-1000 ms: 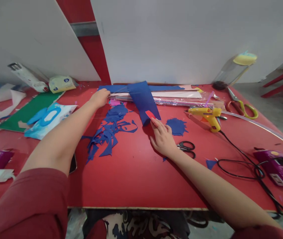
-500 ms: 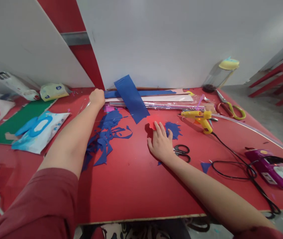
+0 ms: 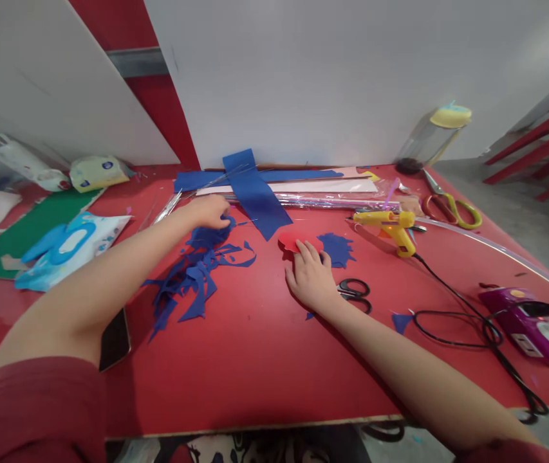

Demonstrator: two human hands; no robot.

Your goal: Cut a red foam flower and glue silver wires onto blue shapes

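My right hand (image 3: 310,273) lies with fingers spread and stretched over a red piece with a wavy edge (image 3: 288,239), pressing on its near side. Just right of it is a dark blue jagged-edged cutout (image 3: 336,249), with black-handled scissors (image 3: 355,289) below. My left hand (image 3: 212,211) reaches over a heap of blue scraps (image 3: 199,276), fingers curled down and together. A thin wire (image 3: 250,222) runs out beside its fingertips; whether they grip it is hidden. A wide blue strip (image 3: 257,196) lies between the hands, farther back.
A yellow glue gun (image 3: 390,226) with a black cord lies right, near large scissors (image 3: 450,202) and a purple power socket (image 3: 528,325). A lidded jar (image 3: 431,138) stands behind. Left are a wipes pack (image 3: 74,247), a green board (image 3: 37,225) and a phone (image 3: 114,341).
My left hand has moved right and nearer, from the far strips to above the blue scraps. More of the red piece shows around my right fingers, which stay in place.
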